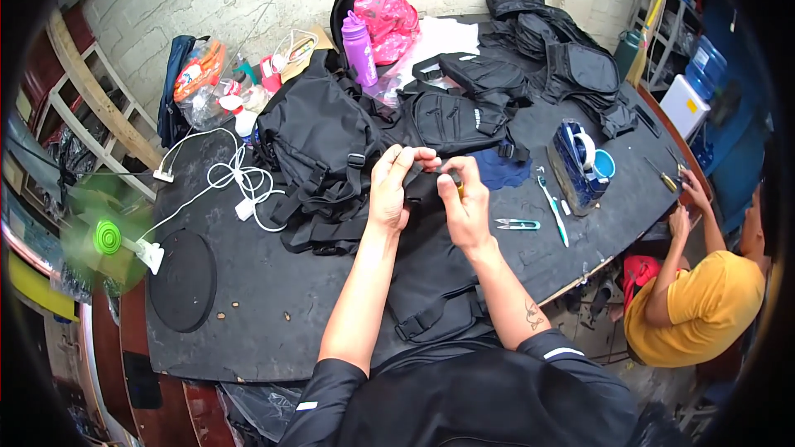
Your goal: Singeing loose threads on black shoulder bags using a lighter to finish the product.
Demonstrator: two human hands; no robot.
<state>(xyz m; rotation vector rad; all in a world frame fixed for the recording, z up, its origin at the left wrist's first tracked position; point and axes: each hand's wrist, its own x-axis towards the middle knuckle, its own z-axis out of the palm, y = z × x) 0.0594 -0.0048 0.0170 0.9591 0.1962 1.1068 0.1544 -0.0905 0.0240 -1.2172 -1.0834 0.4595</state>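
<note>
Above the middle of the table, my left hand (393, 186) pinches a piece of black strap close to my right hand (469, 211). The fingers of my right hand are curled around a small tool with a yellowish handle (459, 187); its kind is hidden by the fingers. Both hands are raised over a black bag (431, 290) with a buckle, lying near the table's front edge. A large black backpack (315, 128) with loose straps lies just beyond my left hand. Farther off is a smaller black bag (455, 122) with zips.
Thread snips (519, 224), a toothbrush (553, 211) and a tape dispenser (575, 165) are to the right. White cables (240, 182) and a spinning green fan (108, 237) are left. A purple bottle (359, 50) stands behind. A person in yellow (700, 306) works at the right edge.
</note>
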